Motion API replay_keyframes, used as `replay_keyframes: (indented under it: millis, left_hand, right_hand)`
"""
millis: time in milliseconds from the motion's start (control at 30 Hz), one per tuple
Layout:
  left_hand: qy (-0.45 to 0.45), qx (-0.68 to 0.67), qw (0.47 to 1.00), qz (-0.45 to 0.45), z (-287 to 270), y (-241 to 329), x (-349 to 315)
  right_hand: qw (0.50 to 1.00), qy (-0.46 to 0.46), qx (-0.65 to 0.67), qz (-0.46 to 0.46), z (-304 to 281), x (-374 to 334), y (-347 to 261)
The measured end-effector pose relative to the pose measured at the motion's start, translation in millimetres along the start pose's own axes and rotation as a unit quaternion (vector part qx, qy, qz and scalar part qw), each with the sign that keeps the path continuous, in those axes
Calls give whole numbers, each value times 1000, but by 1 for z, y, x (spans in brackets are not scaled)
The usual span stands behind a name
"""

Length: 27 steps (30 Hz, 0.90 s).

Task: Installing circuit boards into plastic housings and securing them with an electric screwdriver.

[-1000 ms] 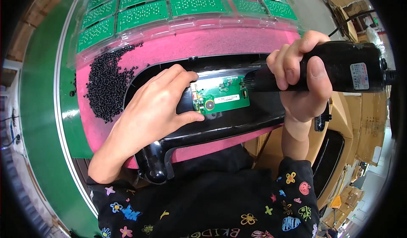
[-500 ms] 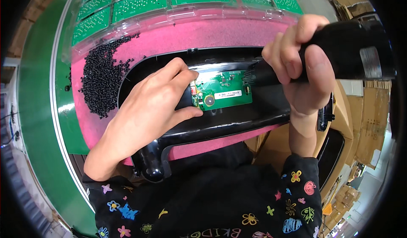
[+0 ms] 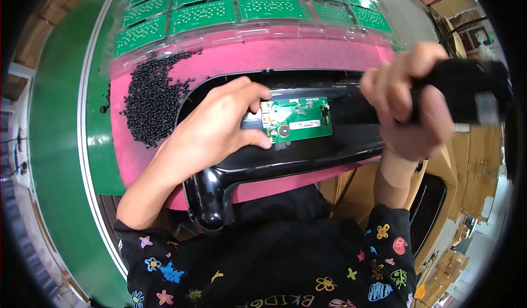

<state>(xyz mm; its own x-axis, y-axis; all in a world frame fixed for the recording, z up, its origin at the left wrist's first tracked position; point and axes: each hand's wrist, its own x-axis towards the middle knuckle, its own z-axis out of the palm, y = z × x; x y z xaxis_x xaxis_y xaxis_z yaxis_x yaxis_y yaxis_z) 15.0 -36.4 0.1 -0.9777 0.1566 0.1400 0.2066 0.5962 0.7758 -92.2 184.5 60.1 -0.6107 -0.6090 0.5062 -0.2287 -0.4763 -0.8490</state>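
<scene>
A green circuit board (image 3: 301, 122) with a white label strip and a round component lies inside a long black plastic housing (image 3: 307, 157). The thumb and fingers of my left hand (image 3: 217, 124) grip the board's left end at its two corners. My right hand (image 3: 406, 102), smeared by motion, is wrapped round a black cylindrical power tool (image 3: 466, 91) that looks like an electric screwdriver and bears a silver label. It is raised to the right of the board; its working tip is hidden or blurred, and I see no contact with the board.
Left of the housing, a heap of small black pieces (image 3: 148, 99), apparently screws, lies on the pink mat (image 3: 230, 60). Clear plastic trays (image 3: 219, 33) of green boards stand along the far side. Cardboard boxes (image 3: 475, 171) are at the right, beside a dark oblong part (image 3: 425, 206).
The tool's tip was beside the board's right edge; my right hand has lifted it away, rightward. My left hand stays on the board. The whole view has shifted slightly.
</scene>
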Motion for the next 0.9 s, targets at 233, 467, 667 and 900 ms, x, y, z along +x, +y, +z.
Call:
replay_keyframes:
  millis: [233, 467, 667, 900]
  left_hand:
    - [-41, -616, 775, -136, -12, -2, 2]
    - [-65, -649, 745, -138, -9, -4, 4]
    - [-110, -681, 716, -106, -7, 4, 5]
    - [-89, -446, 887, -85, -18, 6, 1]
  right_hand:
    - [975, 77, 126, -166, 52, -8, -3]
    - [992, -33, 93, -84, 47, 3, -6]
    - [994, -31, 75, -69, 60, 6, 0]
    - [974, 77, 179, -112, 59, 5, -11]
